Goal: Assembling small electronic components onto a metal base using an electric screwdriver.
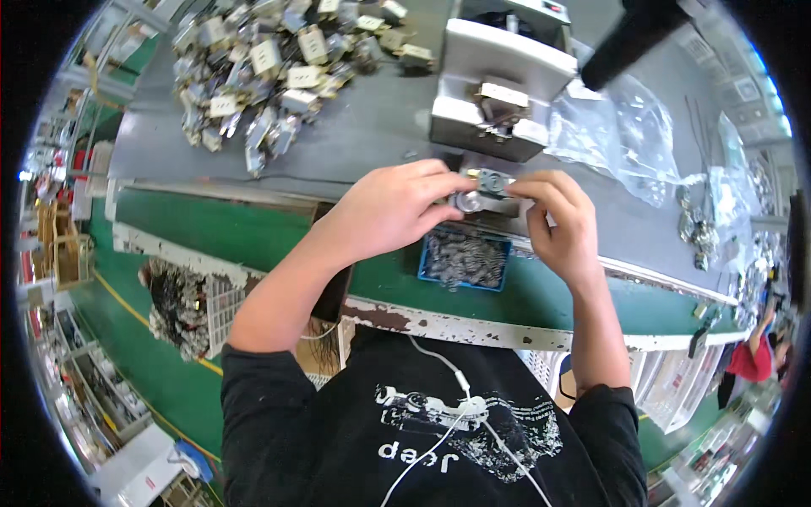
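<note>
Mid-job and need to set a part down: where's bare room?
The grey tabletop is bare between the pile of metal parts and the machine, and right of the right hand, nearer than the clear bags. Crowded: the pile itself, the bags, and the parts-filled blue tray.

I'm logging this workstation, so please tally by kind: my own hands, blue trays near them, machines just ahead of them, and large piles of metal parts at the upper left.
Hands (left hand, right hand): 2
Blue tray: 1
Machine: 1
Large pile of metal parts: 1
Total: 5
</note>
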Tool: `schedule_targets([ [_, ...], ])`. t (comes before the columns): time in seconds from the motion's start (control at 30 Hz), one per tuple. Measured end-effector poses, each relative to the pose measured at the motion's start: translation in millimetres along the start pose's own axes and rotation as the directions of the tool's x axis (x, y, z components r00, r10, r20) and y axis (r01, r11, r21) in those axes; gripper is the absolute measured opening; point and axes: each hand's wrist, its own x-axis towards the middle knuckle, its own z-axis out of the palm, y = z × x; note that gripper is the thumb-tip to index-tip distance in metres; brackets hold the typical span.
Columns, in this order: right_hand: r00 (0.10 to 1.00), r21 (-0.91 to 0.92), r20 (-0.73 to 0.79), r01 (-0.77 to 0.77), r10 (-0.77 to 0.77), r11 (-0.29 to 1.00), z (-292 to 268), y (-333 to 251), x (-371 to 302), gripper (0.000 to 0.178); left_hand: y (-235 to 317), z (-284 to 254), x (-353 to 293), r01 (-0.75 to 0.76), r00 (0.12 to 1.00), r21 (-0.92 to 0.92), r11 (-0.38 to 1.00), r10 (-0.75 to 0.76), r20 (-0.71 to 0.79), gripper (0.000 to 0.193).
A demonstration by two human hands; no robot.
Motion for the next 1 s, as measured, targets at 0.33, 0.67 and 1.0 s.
schedule_targets([
  [0.33,0.748,-0.296,-0.503,-0.620,0.432,0.727,-95.6,87.1,-49.6,0.015,0.6,0.8,2.8,0.020,1.000,0.000,1.000,-0.020,0.019,0.035],
  [0.67,0.750,-0.524,-0.385,-0.657,0.537,0.542,-100.5,164.7,-76.1,0.023,0.4,1.6,4.2,0.045,0.999,0.016,0.999,-0.045,0.018,0.033],
  [1.0,0.737,-0.480,-0.430,-0.676,0.521,0.559,-101.4,164.1,-77.0,0.017,-4.7,-3.3,5.7,0.055,0.998,0.014,0.998,-0.056,0.013,0.033],
])
